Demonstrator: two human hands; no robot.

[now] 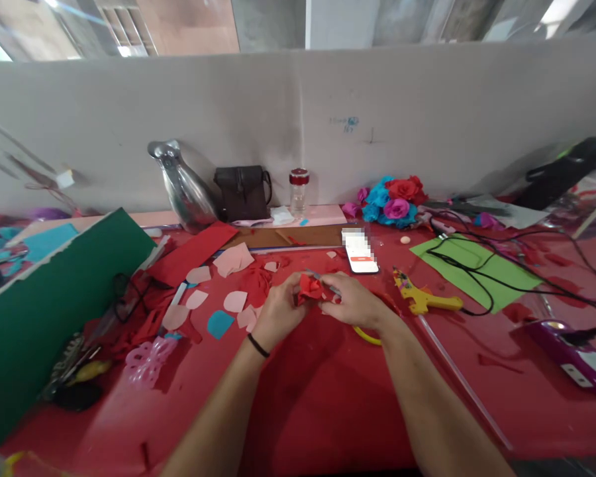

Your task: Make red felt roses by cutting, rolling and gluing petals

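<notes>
My left hand (283,306) holds a small red paper flower (310,287) between thumb and fingers, above the middle of the red table (322,404). Close on the flower's right side is my right hand (350,301), its fingers bent and pinched together near the petals; what they grip is too small to make out. Pink petal pieces (235,301) and a blue petal piece (220,324) lie left of my left hand. Beyond my right hand rests a lit phone (360,252). To its right lies a yellow glue gun (427,300).
A green box (64,324) stands at the left. Along the wall are a metal jug (186,189), a dark bag (242,192), a glass bottle (298,192) and a paper flower bunch (395,201). Black cables cross green paper (481,271) towards a purple power strip (573,358).
</notes>
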